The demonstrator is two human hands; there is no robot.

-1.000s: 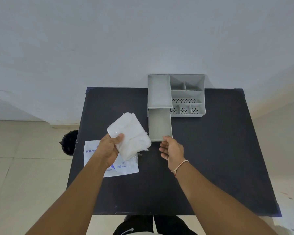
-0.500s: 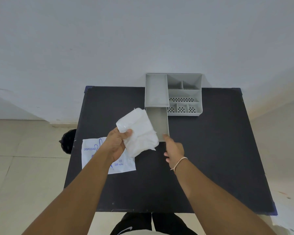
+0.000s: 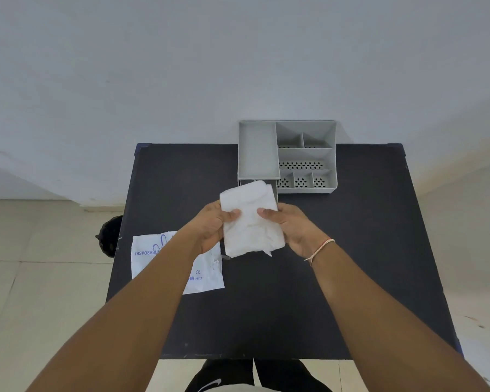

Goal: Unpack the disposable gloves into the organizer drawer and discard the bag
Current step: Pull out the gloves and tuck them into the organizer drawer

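Gripping the stack of gloves [image 3: 251,219] from both sides, the left hand [image 3: 210,226] and right hand [image 3: 290,224] hold it over the organizer drawer [image 3: 275,193]. The emptied bag [image 3: 150,258] lies on the black table [image 3: 337,264], against a white wall [image 3: 181,66], above tiled floor [image 3: 40,278].

Your black bench [image 3: 351,264], set against a pale wall

At its far edge you have the grey organizer [image 3: 306,154] standing on it, with its pulled-out drawer [image 3: 275,193] mostly hidden; the flat white bag [image 3: 147,258] printed "DISPOSABLE" lies near your left edge. Beside the bench, a dark bin [image 3: 109,233] sits on the tiled floor [image 3: 40,278].
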